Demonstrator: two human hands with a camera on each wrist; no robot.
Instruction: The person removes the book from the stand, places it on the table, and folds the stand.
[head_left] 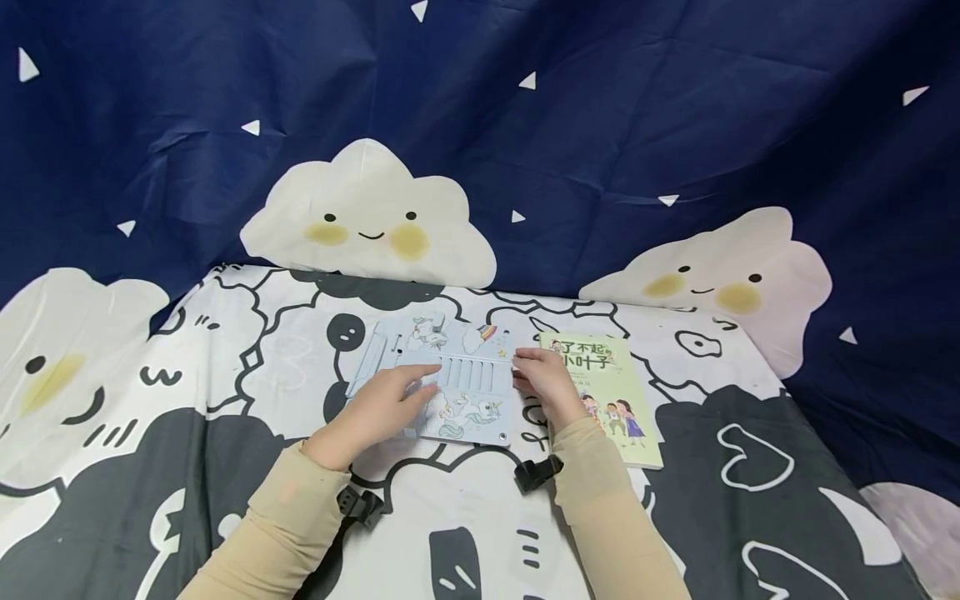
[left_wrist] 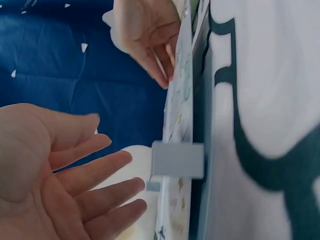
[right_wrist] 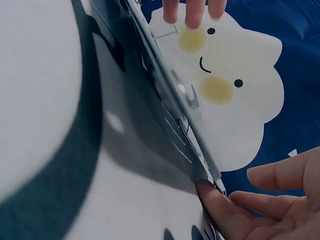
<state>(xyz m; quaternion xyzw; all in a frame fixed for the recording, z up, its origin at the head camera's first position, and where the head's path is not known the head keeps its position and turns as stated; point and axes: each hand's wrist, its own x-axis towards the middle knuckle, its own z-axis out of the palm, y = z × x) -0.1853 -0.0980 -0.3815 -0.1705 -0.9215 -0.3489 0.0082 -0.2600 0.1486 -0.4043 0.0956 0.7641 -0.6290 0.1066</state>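
A light-blue book stand (head_left: 495,425), printed with unicorns and slotted across its middle, lies on the patterned cloth. Over its left part hovers my left hand (head_left: 382,408), fingers spread and holding nothing. The left wrist view shows that hand (left_wrist: 65,175) apart from the panel, near a small grey clip (left_wrist: 177,160) on its edge. My right hand (head_left: 551,383) is at the stand's right edge. In the right wrist view, the right hand (right_wrist: 270,210) has the panel's edge between its fingers, one finger reaching underneath, with the thumb held away.
Right of the stand lies a pale green book (head_left: 630,408) with cartoon children on its cover, partly under my right hand and wrist. The black-and-white cloth (head_left: 300,350) spreads beneath everything. Behind hangs a dark blue curtain (head_left: 600,167) with smiling clouds.
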